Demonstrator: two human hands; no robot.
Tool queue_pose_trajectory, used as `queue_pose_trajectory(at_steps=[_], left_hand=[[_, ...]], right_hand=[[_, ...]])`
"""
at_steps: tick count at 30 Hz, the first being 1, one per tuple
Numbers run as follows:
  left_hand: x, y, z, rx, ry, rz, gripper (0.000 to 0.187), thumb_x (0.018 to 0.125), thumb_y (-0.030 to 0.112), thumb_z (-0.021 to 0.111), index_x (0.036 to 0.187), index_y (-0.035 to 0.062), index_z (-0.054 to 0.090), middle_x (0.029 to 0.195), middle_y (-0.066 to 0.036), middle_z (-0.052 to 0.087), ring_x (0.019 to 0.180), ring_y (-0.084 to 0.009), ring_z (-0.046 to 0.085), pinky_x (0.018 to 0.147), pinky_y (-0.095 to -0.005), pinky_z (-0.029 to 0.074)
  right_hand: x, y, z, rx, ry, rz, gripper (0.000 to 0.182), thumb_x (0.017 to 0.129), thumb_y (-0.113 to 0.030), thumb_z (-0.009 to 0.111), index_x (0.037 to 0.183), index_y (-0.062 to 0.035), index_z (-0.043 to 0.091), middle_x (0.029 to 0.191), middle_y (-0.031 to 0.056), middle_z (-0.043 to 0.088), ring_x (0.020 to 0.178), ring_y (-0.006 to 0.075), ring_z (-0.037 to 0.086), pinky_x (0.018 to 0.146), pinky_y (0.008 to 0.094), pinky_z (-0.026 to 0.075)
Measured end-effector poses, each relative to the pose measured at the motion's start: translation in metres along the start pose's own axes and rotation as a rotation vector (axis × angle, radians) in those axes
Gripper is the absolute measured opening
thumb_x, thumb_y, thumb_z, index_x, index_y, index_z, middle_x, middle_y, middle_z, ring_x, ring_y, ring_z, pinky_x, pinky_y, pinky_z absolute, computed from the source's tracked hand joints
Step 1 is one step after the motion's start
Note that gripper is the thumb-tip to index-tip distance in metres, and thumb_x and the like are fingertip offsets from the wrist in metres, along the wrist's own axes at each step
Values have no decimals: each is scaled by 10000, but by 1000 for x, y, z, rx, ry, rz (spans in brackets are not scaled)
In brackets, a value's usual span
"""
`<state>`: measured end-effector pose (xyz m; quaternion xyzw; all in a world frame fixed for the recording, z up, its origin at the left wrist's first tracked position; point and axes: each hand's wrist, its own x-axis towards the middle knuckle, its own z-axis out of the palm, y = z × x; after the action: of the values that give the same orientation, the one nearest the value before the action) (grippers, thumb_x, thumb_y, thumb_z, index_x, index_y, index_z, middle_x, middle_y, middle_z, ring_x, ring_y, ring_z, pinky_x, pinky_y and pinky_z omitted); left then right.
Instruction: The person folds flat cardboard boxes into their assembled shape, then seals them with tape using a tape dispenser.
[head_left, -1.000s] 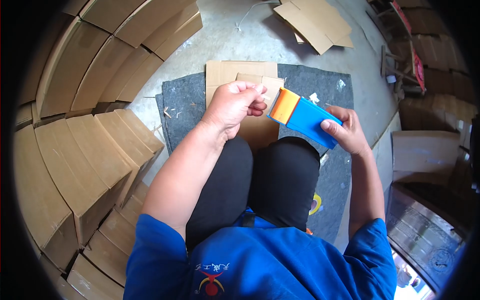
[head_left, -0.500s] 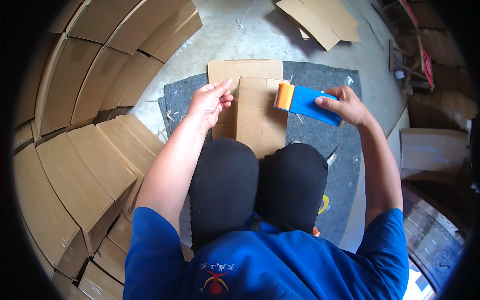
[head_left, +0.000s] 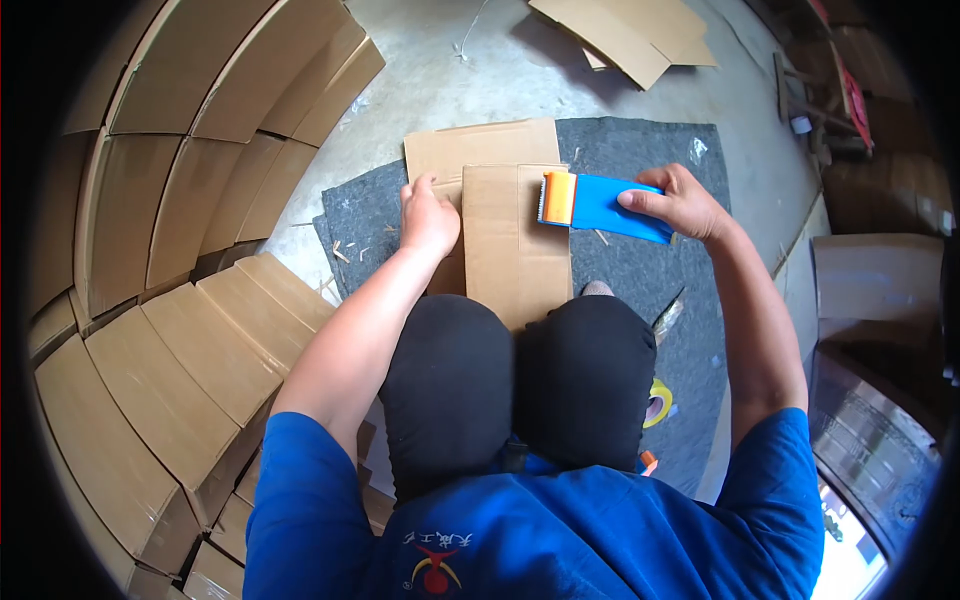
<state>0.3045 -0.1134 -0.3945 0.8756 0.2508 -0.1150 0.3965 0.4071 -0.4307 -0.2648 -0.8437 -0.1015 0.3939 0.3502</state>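
Carton [head_left: 500,240] just past the knees [head_left: 450,370]. Left hand [head_left: 430,222] at its left side, fingers curled (can't tell if pinching anything). Right hand [head_left: 685,205] clamps blue tape dispenser [head_left: 605,205], orange end at carton's right edge. Flat cardboard [head_left: 650,35] beyond mat [head_left: 640,140].

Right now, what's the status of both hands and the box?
Left hand beside box, contact unclear. Right hand gripping tape dispenser at box's right edge. Nothing visibly blocking.

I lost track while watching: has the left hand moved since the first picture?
Yes: the left hand has moved left, closer to the left edge of the grey mat.
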Motion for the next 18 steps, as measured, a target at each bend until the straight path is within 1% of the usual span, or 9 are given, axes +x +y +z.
queue_pose_trajectory(at_steps=[1,2,4,5,6,8,10,12,18], left_hand=[[7,8,-7,-63,148,172,416,922,72,558,1331,18,505,1365,-229,472,1236,-384,502,1058,-443,403],[10,19,-10,-69,291,422,256,912,116,602,1153,33,631,1201,-174,579,1123,-358,542,1004,-443,429],[10,53,-21,-35,161,654,170,900,181,644,1007,65,707,1076,-108,651,1082,-336,557,974,-430,437],[13,63,-15,2,174,726,209,873,288,701,893,83,734,999,-74,688,1024,-309,600,940,-426,463],[17,69,-13,1,172,728,209,873,288,701,893,83,734,999,-74,688,1024,-309,600,940,-426,463],[27,82,-10,47,-267,406,287,842,364,741,890,81,730,962,-80,708,926,-277,649,872,-417,500],[45,78,-6,-94,-424,292,307,814,364,799,833,72,708,840,-57,704,774,-175,646,745,-345,528],[47,78,-5,-212,-490,167,259,812,291,827,789,72,691,782,-19,670,706,-99,577,674,-273,505],[40,81,-8,-317,-473,114,217,840,249,810,812,67,696,775,19,652,709,-66,556,649,-238,473]], right_hand=[[-1,-2,-1,2,-9,0,561,804,-567,723,706,-18,663,583,12,540,549,89,515,495,293,414],[-1,-3,0,4,-19,-2,563,807,-567,723,720,-13,673,588,15,551,556,89,525,499,291,419],[0,-2,-1,-5,-17,5,562,807,-566,724,733,-10,681,595,21,564,566,93,540,509,291,431],[0,-2,-1,-16,-19,11,562,807,-566,725,747,-8,689,602,27,576,576,96,554,518,290,442],[-1,-3,0,-15,-17,13,562,807,-566,725,747,-8,689,602,27,576,576,96,554,518,290,442],[-4,-5,1,3,-11,1,569,800,-570,730,769,-3,701,618,38,597,596,108,579,539,294,462],[-6,-4,1,-7,0,6,570,798,-570,731,781,0,707,625,41,603,600,112,583,544,295,468],[-7,-2,-2,-18,9,6,572,796,-570,733,793,2,713,632,45,610,604,116,588,549,297,473],[-18,8,-34,-114,1,23,587,758,-587,736,786,-1,712,636,60,621,607,132,605,557,306,485]])
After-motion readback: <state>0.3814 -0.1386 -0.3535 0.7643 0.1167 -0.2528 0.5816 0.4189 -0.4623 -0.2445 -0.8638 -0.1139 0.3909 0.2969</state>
